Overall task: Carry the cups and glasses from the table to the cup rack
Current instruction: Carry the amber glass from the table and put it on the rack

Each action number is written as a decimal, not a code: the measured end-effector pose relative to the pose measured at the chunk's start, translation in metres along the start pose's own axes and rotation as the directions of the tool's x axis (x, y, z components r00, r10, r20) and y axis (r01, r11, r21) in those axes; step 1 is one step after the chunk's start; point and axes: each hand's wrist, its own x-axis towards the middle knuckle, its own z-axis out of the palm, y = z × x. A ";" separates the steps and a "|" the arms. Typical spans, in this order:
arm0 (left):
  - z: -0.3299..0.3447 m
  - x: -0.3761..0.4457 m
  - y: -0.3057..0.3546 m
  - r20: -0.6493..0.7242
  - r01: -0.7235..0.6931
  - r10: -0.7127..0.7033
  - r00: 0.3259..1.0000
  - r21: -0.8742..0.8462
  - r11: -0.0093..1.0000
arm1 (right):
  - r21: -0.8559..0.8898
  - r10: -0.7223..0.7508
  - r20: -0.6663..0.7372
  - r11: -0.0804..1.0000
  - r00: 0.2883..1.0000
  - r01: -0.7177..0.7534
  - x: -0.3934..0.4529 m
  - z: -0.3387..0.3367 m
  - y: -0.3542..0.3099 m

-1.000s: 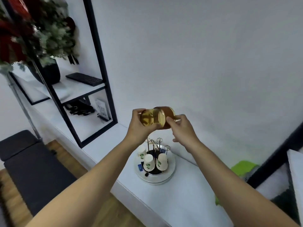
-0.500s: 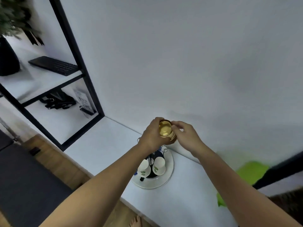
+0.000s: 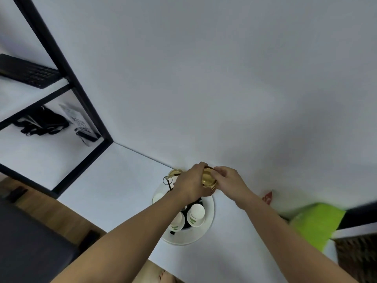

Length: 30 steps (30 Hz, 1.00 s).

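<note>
White counter: amber glass between both hands.

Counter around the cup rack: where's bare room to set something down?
Free: the white counter between the black shelf frame and the cup rack, and the front strip between the rack and the green object. Crowded: the rack itself, with paper cups, an amber glass and both hands.

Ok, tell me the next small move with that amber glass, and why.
Probably lower the amber glass straight down onto a free peg. Both the left hand and right hand hold it above the back of the cup rack. White cups fill the front pegs and another glass sits at the back left. The peg beneath is hidden.
</note>
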 end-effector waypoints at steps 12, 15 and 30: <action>0.026 0.015 -0.020 0.167 -0.008 -0.039 0.985 0.271 0.963 | 0.001 0.137 0.011 0.991 0.991 -0.137 0.023 0.022 0.046; 0.028 0.021 -0.020 0.239 -0.011 -0.068 0.969 0.311 0.950 | 0.113 0.197 0.004 0.974 0.980 -0.196 0.027 0.028 0.057; 0.039 0.032 -0.027 0.293 -0.036 -0.128 0.948 0.493 0.869 | 0.158 0.260 0.042 0.952 0.965 -0.263 0.033 0.042 0.089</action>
